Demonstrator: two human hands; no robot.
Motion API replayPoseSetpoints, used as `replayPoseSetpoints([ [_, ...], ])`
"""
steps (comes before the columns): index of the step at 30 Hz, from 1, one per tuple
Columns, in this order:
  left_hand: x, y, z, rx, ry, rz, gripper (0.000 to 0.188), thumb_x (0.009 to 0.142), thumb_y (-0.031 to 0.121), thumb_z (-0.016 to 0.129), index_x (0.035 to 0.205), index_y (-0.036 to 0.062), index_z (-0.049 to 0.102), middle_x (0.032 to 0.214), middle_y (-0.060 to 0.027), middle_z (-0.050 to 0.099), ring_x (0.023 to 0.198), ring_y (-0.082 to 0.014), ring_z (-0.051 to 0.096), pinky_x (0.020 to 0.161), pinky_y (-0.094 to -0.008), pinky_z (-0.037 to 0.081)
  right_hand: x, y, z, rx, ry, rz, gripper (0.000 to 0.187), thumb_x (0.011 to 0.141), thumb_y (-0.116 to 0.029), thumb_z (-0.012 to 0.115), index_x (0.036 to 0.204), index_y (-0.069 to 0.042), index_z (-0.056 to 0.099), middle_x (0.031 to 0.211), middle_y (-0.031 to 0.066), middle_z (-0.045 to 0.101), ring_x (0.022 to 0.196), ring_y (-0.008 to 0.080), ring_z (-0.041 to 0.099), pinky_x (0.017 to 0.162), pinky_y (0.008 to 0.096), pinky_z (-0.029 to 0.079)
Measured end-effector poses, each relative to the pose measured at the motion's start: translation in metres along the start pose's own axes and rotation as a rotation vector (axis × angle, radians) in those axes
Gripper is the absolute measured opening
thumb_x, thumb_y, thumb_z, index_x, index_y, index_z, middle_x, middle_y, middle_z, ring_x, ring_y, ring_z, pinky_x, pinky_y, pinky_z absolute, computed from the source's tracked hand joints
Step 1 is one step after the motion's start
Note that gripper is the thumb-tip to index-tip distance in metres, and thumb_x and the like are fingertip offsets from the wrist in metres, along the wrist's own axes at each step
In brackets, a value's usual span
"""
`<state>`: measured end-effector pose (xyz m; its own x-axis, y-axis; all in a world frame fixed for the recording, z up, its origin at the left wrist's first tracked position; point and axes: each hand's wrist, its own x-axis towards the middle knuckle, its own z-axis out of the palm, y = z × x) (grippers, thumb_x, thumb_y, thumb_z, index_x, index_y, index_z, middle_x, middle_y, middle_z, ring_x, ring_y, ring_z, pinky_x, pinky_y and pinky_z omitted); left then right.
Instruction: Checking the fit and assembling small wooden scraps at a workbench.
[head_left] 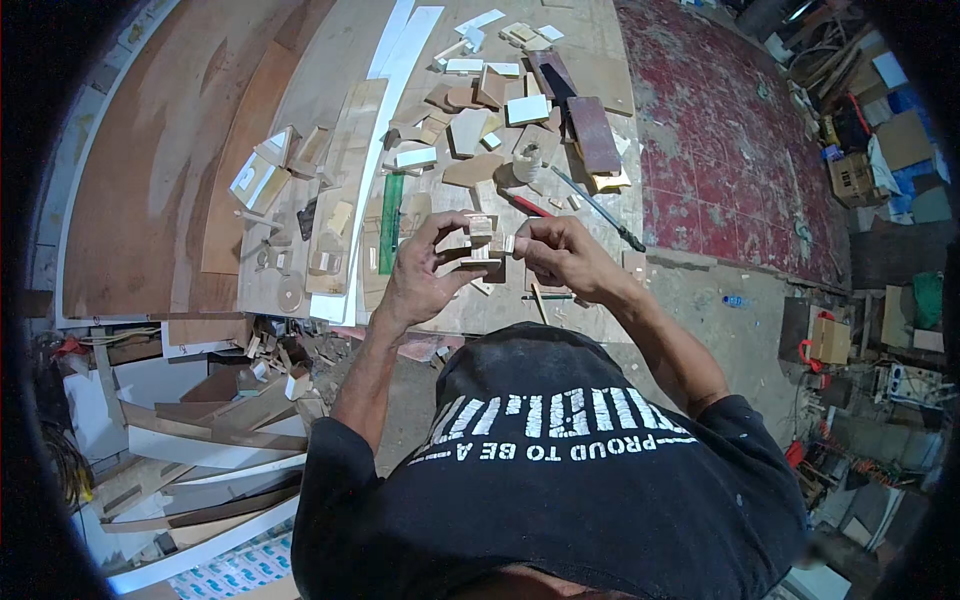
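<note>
My left hand [422,278] grips a small wooden assembly [481,230] of pale blocks and a flat base, thumb below and fingers above. Close to its right side, my right hand [568,256] pinches a little pale wood piece [508,244]. Whether that piece touches the assembly I cannot tell. Both hands are over the near part of the wooden worktable [600,318]. A green strip [390,222] lies left of them. Just beyond my right hand are a red-handled tool [530,206] and a thin grey rod with a dark end [598,206].
Behind the hands stands a whitish pot [527,160], among several wood offcuts [467,132]. Dark reddish boards [596,134] lie at the far right of the table. Small wooden constructions [272,170] and long white strips [372,160] are on the left. Scrap panels [215,440] are piled at lower left.
</note>
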<state>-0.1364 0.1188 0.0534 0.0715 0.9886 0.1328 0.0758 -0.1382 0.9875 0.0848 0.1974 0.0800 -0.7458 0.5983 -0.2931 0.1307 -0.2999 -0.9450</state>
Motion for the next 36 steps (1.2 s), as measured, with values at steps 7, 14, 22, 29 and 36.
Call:
replayPoseSetpoints([
  [7, 0.006, -0.004, -0.001, -0.27, 0.099, 0.003, 0.049, 0.079, 0.005, 0.076, 0.119, 0.0002, 0.047, 0.113, -0.0082, 0.054, 0.108, -0.016, 0.053, 0.097, -0.0312, 0.044, 0.008, -0.011, -0.001, -0.325, 0.179, -0.267, 0.026, 0.093, -0.023, 0.064, 0.101, 0.002, 0.062, 0.076, 0.0035, 0.059, 0.063, 0.0095, 0.054, 0.056, 0.0252, 0.044],
  [14, 0.005, -0.007, 0.004, -0.274, 0.088, 0.019, 0.051, 0.08, 0.004, 0.076, 0.121, 0.0004, 0.046, 0.114, -0.0095, 0.055, 0.109, -0.0172, 0.054, 0.099, -0.0311, 0.043, 0.008, 0.005, 0.006, -0.447, 0.269, -0.537, 0.027, 0.085, -0.013, 0.07, 0.107, 0.001, 0.063, 0.092, 0.0109, 0.066, 0.078, 0.0171, 0.065, 0.068, 0.0287, 0.052],
  [22, 0.001, -0.003, 0.009, -0.211, 0.055, 0.023, 0.061, 0.079, -0.005, 0.072, 0.13, 0.0017, 0.04, 0.118, -0.0088, 0.051, 0.114, -0.0182, 0.052, 0.1, -0.0315, 0.046, 0.004, 0.011, 0.006, -0.553, 0.295, -0.73, 0.025, 0.081, -0.002, 0.071, 0.105, 0.002, 0.064, 0.091, 0.0143, 0.066, 0.081, 0.0219, 0.066, 0.068, 0.0303, 0.053],
  [29, 0.0, -0.003, 0.013, -0.21, 0.021, 0.003, 0.054, 0.081, -0.002, 0.071, 0.126, 0.0007, 0.041, 0.118, -0.011, 0.054, 0.114, -0.0189, 0.054, 0.094, -0.0324, 0.051, 0.002, 0.004, 0.014, -0.688, 0.294, -0.874, 0.032, 0.08, 0.004, 0.069, 0.111, 0.002, 0.061, 0.11, 0.0182, 0.062, 0.092, 0.0286, 0.066, 0.075, 0.0325, 0.055],
  [36, 0.004, 0.005, 0.009, -0.176, 0.138, 0.034, 0.054, 0.082, 0.011, 0.075, 0.125, 0.0017, 0.043, 0.117, -0.0104, 0.053, 0.112, -0.0191, 0.054, 0.093, -0.0326, 0.05, 0.009, 0.012, 0.012, -0.208, 0.275, -0.6, 0.032, 0.084, -0.002, 0.069, 0.115, 0.002, 0.061, 0.11, 0.0134, 0.063, 0.098, 0.0212, 0.065, 0.082, 0.0297, 0.054],
])
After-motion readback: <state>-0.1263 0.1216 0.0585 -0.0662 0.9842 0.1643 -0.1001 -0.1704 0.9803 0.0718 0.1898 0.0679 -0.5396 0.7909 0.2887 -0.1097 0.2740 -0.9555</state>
